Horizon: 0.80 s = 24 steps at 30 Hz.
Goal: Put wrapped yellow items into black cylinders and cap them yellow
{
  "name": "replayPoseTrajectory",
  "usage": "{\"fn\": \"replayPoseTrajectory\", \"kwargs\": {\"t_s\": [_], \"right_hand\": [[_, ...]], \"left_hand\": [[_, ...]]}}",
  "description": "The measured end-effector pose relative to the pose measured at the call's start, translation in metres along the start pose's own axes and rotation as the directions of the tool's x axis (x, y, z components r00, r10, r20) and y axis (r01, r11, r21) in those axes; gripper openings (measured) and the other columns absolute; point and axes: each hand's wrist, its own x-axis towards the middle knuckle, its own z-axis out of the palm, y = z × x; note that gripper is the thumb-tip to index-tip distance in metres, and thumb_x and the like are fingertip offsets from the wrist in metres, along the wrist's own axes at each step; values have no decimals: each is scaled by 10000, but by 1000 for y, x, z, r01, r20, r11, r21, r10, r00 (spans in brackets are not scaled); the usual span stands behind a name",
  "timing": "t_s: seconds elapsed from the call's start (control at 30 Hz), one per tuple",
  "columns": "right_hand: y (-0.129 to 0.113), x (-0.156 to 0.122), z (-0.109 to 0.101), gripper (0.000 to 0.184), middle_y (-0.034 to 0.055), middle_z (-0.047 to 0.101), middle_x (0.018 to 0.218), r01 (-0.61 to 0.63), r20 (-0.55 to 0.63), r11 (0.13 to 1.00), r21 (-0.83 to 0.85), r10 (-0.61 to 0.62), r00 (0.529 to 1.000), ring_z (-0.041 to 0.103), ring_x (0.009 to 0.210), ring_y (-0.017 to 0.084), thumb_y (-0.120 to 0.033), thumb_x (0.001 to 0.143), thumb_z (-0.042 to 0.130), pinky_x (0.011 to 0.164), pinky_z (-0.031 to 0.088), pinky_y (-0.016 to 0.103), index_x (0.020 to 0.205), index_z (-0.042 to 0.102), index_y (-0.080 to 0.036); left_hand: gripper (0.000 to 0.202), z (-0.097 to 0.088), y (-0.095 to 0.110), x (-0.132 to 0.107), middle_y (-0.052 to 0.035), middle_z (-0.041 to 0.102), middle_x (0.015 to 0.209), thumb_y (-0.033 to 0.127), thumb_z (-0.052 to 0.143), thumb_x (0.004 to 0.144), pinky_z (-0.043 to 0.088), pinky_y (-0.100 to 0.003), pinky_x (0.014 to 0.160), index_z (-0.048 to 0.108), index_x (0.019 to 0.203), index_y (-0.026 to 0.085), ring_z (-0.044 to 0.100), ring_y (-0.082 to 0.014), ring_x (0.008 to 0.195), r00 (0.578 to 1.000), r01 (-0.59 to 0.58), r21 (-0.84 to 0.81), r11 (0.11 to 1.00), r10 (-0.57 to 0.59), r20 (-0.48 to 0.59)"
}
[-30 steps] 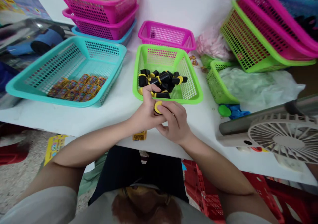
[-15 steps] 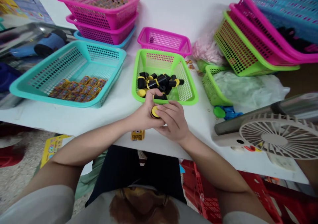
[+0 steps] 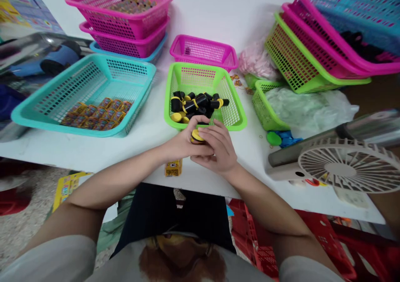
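A small dark container with a yellow cap is held in front of my body, just before the green basket. My left hand curls around it, with the thumb side raised. The fingers of my right hand close in from the right and press against the cap. Inside the green basket lie several black cylinders with yellow bands and caps. Below my left wrist, at the table's front edge, rests a small yellow printed packet, or a short stack of them.
On the left stands a turquoise basket with rows of small printed packets. Pink baskets are stacked behind it, and a pink basket sits behind the green one. To the right are a handheld fan and plastic bags.
The container has tilted, so more of its side shows under the yellow cap. My right fingers have shifted slightly on it. The whole view has moved a little.
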Motion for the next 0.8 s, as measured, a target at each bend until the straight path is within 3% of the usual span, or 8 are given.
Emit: {"fn": "replayPoseTrajectory", "kwargs": {"t_s": [0.13, 0.27, 0.37, 0.47, 0.6, 0.7, 0.8], "right_hand": [[-7, 8, 1, 561, 80, 758, 1151, 18, 22, 997, -80, -17, 1000, 718, 1109, 259, -317, 904, 699, 1082, 586, 540, 1426, 508, -248], [-8, 6, 9, 520, 94, 757, 1167, 59, 38, 998, -18, -58, 998, 726, 1108, 251, -240, 885, 690, 1049, 612, 552, 1377, 524, -220], [-5, 1, 12, 510, 95, 768, 1178, 78, 14, 997, 9, -78, 997, 725, 1132, 246, -257, 906, 703, 1080, 596, 562, 1381, 521, -220], [-1, -2, 7, 419, 38, 780, 1187, 104, 8, 994, -12, -104, 995, 728, 1127, 224, -333, 942, 701, 1147, 558, 547, 1337, 563, -317], [1, -2, -4, 252, -10, 784, 1140, 149, 85, 988, -35, -146, 986, 744, 1111, 197, -332, 994, 631, 1210, 516, 513, 1242, 626, -377], [0, -1, -8, 286, 46, 765, 1146, 185, 93, 979, 90, -193, 977, 734, 1159, 211, -378, 1041, 545, 1086, 619, 499, 1294, 626, -272], [-2, 1, -10, 382, 109, 746, 1159, 220, 74, 960, 176, -235, 969, 712, 1206, 234, -368, 1020, 593, 1008, 662, 464, 1353, 601, -179]], "left_hand": [[630, 0, 2, -3, 118, 612, 710, 114, 692, 756, 536, -212, 520, 262, 1188, 273, 670, -114, 557, 999, 26, -9, 1000, -26, -45], [670, -6, -1, -4, 156, 539, 597, 56, 673, 717, 464, -189, 422, 258, 1192, 281, 570, -96, 440, 995, -71, 92, 993, 77, -58], [698, -9, -2, -3, 173, 457, 557, 63, 717, 694, 373, -163, 371, 277, 1185, 290, 492, -80, 398, 986, -154, 137, 979, 160, -40], [704, -7, 2, -2, 172, 422, 573, 115, 760, 717, 342, -159, 376, 267, 1184, 301, 456, -72, 395, 977, -207, 163, 965, 214, -25], [667, -4, 6, -5, 154, 492, 628, 152, 760, 768, 504, -217, 453, 259, 1180, 308, 555, -104, 450, 984, -147, 84, 986, 137, 113], [679, -6, 5, -8, 136, 575, 667, 184, 779, 782, 545, -228, 494, 261, 1206, 304, 635, -126, 503, 964, -134, 22, 991, 125, 235], [721, -9, 6, -10, 130, 594, 655, 200, 811, 768, 534, -210, 518, 261, 1225, 295, 665, -131, 543, 951, -107, 31, 994, 93, 295]]}}
